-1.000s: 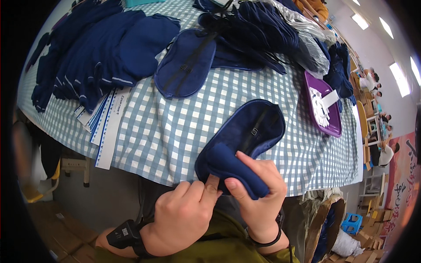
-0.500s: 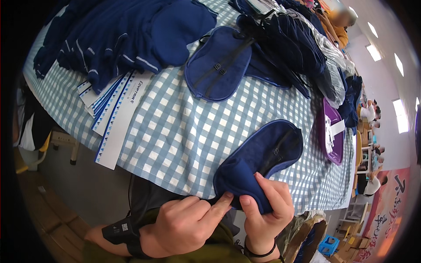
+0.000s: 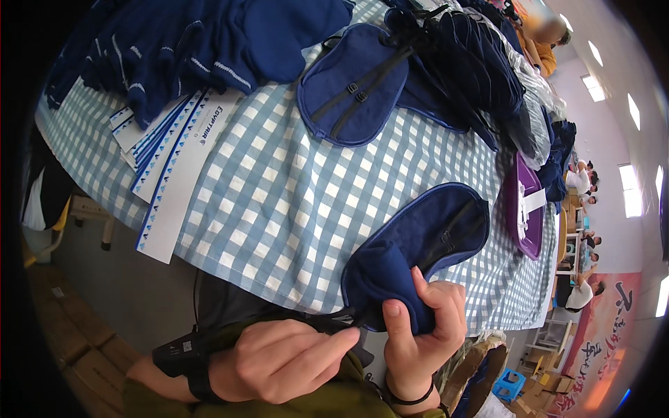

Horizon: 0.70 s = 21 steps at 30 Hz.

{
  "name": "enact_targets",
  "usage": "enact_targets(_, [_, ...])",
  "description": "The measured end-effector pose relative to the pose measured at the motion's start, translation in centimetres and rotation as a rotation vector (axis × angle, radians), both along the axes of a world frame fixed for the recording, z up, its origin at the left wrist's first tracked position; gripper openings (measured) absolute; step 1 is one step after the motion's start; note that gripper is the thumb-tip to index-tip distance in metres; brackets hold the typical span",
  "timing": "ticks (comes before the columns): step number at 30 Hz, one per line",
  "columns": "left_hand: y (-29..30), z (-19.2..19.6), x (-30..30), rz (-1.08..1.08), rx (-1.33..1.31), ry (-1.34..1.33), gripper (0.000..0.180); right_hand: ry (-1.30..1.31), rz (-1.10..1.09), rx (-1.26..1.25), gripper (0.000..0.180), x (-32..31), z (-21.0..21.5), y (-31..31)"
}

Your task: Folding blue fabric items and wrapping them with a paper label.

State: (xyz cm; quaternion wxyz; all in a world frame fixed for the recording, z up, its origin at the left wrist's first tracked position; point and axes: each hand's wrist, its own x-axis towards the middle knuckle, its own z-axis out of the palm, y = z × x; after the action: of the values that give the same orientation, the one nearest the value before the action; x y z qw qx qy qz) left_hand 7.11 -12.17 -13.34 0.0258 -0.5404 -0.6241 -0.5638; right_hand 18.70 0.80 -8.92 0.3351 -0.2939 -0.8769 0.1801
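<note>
A navy eye mask [image 3: 439, 216] lies at the table's near edge with its black strap side up. On its near end rests a rolled bundle of navy knit cloth [image 3: 387, 279]. My right hand [image 3: 428, 327] is closed round the bundle and the mask's end, thumb and fingers pressing from the right. My left hand [image 3: 289, 359] is just left of it, fingers bent together at a black elastic strap [image 3: 338, 317] that stands out from the mask's near end. The fingertips partly hide the strap.
Another eye mask [image 3: 355, 90] lies farther back, beside a bagged navy heap [image 3: 474, 66]. Navy knit pieces [image 3: 174, 49] are piled at far left over white-and-blue paper bands [image 3: 185, 174]. A purple basket [image 3: 533, 237] with white pieces stands at right. A person in orange [image 3: 543, 52] sits beyond.
My left hand has drawn back leftward from the bundle, and the black strap now stands out from the mask's end. My right hand keeps its grip on the bundle.
</note>
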Motion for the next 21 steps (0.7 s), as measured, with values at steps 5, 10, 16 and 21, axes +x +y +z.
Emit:
enact_targets(5, [-0.1, -0.3, 0.2, 0.030, 0.083, -0.063, 0.034, -0.010, -0.033, -0.017, 0.036, -0.1, 0.0, -0.5])
enact_targets(10, [0.1, 0.4, -0.2, -0.076, -0.214, 0.098, 0.038, 0.039, -0.070, -0.049, 0.034, -0.1, -0.4, -0.5])
enact_targets(16, [0.3, 0.1, 0.0, -0.028, -0.195, 0.071, 0.040, 0.110, -0.054, -0.106, 0.035, 0.2, -1.2, -0.7])
enact_targets(21, [-0.1, -0.2, -0.2, -0.087, -0.229, 0.092, 0.045, 0.174, -0.062, -0.124, 0.036, 0.2, -1.6, -0.8])
